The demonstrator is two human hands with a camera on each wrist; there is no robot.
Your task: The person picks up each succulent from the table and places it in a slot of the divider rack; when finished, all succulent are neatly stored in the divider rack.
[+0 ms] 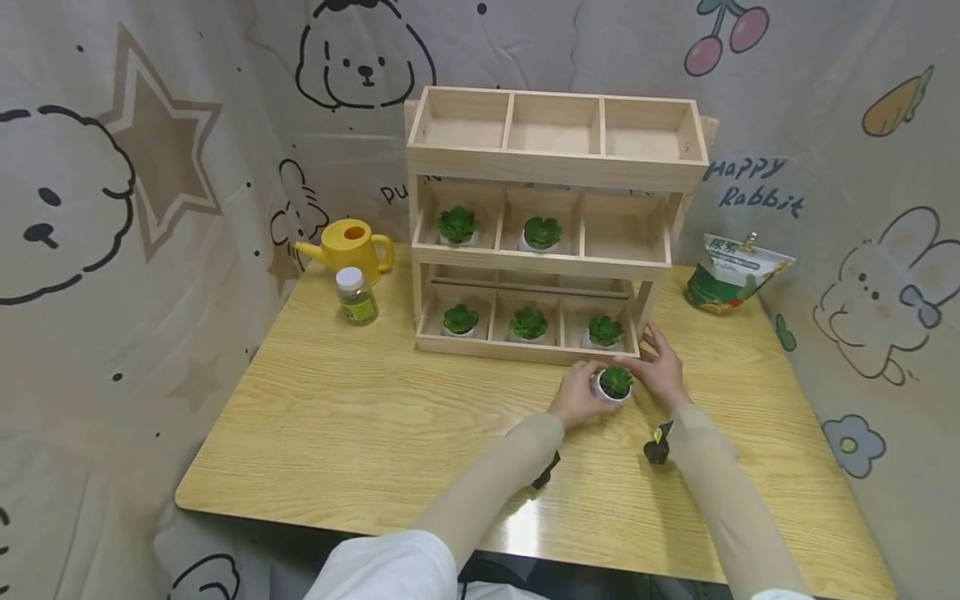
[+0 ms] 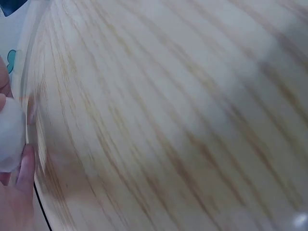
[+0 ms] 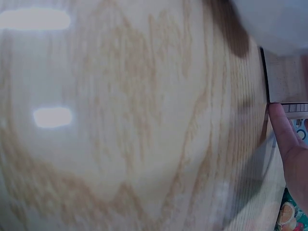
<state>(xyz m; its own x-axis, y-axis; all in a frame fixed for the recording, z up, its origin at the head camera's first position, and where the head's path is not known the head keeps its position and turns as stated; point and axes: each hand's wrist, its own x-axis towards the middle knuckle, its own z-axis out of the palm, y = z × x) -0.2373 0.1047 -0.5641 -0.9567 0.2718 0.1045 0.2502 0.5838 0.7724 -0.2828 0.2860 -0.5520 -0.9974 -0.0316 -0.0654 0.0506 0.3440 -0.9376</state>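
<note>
My left hand point(image 1: 579, 396) grips a small green succulent point(image 1: 617, 382) in a white pot, just in front of the shelf's lower right corner. In the left wrist view, only part of the white pot point(image 2: 10, 134) shows at the left edge, with fingers around it. My right hand point(image 1: 663, 372) is at the same corner of the three-tier wooden shelf point(image 1: 525, 350). One finger point(image 3: 285, 130) touches the shelf's edge in the right wrist view. Potted succulents stand in all lower compartments, and in the left and middle compartments of the middle tier.
A yellow watering can point(image 1: 351, 250) and a white-capped jar point(image 1: 357, 297) stand left of the shelf. To its right is a clipped green-and-white bag point(image 1: 738, 273). Printed fabric surrounds the wooden table point(image 1: 337, 442) at the back and sides.
</note>
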